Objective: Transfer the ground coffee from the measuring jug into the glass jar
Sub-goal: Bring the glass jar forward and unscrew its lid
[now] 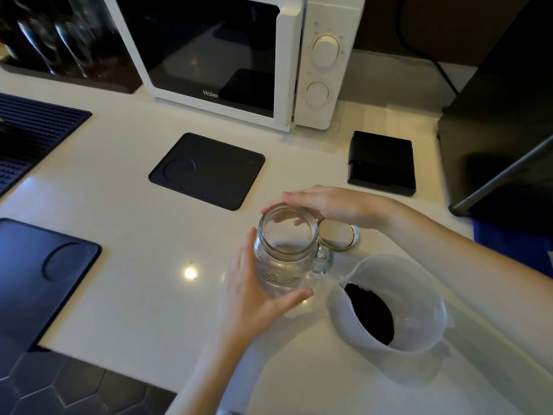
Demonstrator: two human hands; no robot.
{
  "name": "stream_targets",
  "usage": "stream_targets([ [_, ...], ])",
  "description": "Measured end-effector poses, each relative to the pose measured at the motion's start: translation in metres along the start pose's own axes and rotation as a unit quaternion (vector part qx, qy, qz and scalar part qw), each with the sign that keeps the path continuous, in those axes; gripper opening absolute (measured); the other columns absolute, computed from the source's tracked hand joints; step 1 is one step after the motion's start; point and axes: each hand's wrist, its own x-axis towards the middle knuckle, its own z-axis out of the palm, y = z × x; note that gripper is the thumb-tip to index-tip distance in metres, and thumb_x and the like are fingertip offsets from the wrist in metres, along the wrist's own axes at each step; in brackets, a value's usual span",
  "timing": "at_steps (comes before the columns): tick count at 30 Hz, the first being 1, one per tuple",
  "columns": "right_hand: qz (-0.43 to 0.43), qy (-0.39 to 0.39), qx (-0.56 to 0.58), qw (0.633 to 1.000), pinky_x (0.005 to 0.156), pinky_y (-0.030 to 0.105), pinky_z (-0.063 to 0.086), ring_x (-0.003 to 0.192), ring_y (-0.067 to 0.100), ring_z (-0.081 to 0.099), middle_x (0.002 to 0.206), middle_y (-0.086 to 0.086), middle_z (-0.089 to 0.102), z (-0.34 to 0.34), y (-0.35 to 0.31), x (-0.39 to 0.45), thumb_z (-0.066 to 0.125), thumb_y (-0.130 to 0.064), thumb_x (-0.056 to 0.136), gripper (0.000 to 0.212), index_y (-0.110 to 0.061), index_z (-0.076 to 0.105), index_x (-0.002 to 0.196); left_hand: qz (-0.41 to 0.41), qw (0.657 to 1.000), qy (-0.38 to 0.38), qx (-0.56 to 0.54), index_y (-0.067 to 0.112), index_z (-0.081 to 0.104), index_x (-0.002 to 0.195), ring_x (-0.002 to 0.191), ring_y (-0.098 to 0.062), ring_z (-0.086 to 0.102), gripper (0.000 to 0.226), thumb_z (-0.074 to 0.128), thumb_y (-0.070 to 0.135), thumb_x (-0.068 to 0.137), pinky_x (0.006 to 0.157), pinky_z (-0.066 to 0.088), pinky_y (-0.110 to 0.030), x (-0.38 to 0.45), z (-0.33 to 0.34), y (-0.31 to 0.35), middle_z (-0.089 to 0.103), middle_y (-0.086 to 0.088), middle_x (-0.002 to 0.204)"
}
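A clear glass jar (284, 250) with a side handle stands upright and uncovered on the white counter, with nothing visible inside. My left hand (254, 298) wraps around its near side. My right hand (332, 206) curls around the far side of the jar's rim. The jar's lid (338, 236) lies flat on the counter just right of the jar, below my right wrist. A translucent plastic measuring jug (419, 295) stands to the right of the jar, spout toward it. Dark ground coffee (371, 314) lies in its bottom.
A white microwave (239, 55) stands at the back. Black mats lie on the counter at centre (206, 170) and left (39, 274). A black scale (381, 163) sits to the right, beside a dark appliance (508, 115). The counter edge runs along the bottom left.
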Motion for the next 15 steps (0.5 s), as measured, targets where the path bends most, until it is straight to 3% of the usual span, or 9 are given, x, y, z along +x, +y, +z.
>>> stream_targets([
  [3,0.002,0.005,0.004,1.0,0.1,0.022,0.037,0.116,0.003,0.053,0.128,-0.002,0.059,0.001,0.0,-0.001,0.027,-0.038,0.1,0.045,-0.015,0.056,0.125,-0.061,0.993,0.074,-0.075,0.022,0.034,0.138,0.122,-0.01,0.048,0.112,0.077,0.059,0.042,0.099,0.041,-0.027,-0.009,0.013,0.016,0.052,0.004,0.133],
  [6,0.002,0.01,0.006,1.0,0.103,0.026,0.036,0.116,0.003,0.053,0.127,-0.002,0.06,0.002,0.002,-0.002,0.028,-0.039,0.099,0.045,-0.016,0.056,0.124,-0.067,0.987,0.116,-0.092,0.025,0.042,0.131,0.111,-0.001,0.051,0.102,0.078,0.055,0.041,0.087,0.034,-0.002,-0.008,0.016,0.023,0.056,0.011,0.123],
  [11,-0.007,0.058,0.015,0.998,0.098,0.033,0.041,0.107,0.009,0.058,0.116,-0.001,0.066,0.0,0.005,-0.008,0.035,-0.035,0.098,0.037,-0.016,0.063,0.112,-0.041,0.986,0.126,-0.102,0.033,0.05,0.12,0.102,0.005,0.055,0.086,0.077,0.056,0.042,0.083,0.041,-0.007,-0.005,0.003,0.011,0.06,0.015,0.115],
  [15,-0.02,0.114,0.016,0.993,0.098,0.046,0.041,0.104,0.022,0.06,0.109,0.011,0.067,-0.005,0.013,-0.015,0.048,-0.035,0.092,0.028,-0.014,0.065,0.096,-0.031,0.986,0.132,-0.093,0.026,0.064,0.104,0.092,-0.003,0.062,0.064,0.079,0.056,0.05,0.08,0.046,-0.009,0.0,-0.015,-0.003,0.067,0.011,0.101],
])
